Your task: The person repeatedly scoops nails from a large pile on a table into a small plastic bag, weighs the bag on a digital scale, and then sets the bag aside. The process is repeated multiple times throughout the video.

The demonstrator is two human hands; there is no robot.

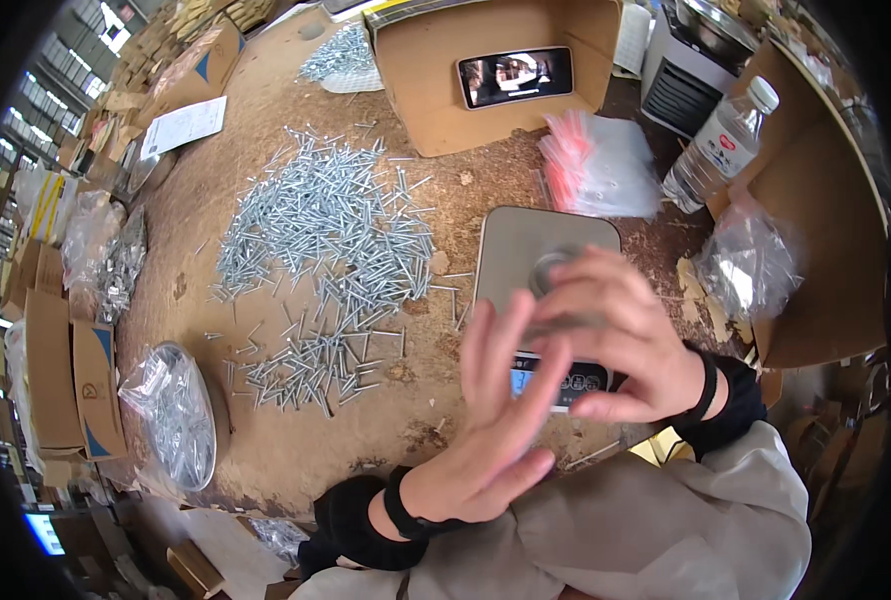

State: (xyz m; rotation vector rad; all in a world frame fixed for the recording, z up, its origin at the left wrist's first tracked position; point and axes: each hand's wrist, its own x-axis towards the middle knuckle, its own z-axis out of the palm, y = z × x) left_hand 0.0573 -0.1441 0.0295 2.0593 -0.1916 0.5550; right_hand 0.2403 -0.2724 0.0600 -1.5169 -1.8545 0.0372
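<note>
Over a kitchen-type digital scale (525,232) with a grey plate and a lit display, both my hands are close together. My left hand (500,410) has its fingers stretched out and apart, with nothing in it. My right hand (620,330) is above the scale's right side, fingers partly bent and smeared by motion; whether anything is in them does not show. A blurred round grey object (555,268) is partly hidden behind the right fingers. To the left lies a large heap of silvery screws (325,215), with a smaller scatter of screws (315,365) nearer me.
A smartphone (515,77) leans in an open cardboard box (415,80). Red-edged clear plastic bags (610,165) lie behind the scale, beside a water bottle (715,150). A metal bowl (208,420) with bagged contents stands at left; another carton (835,240) stands right.
</note>
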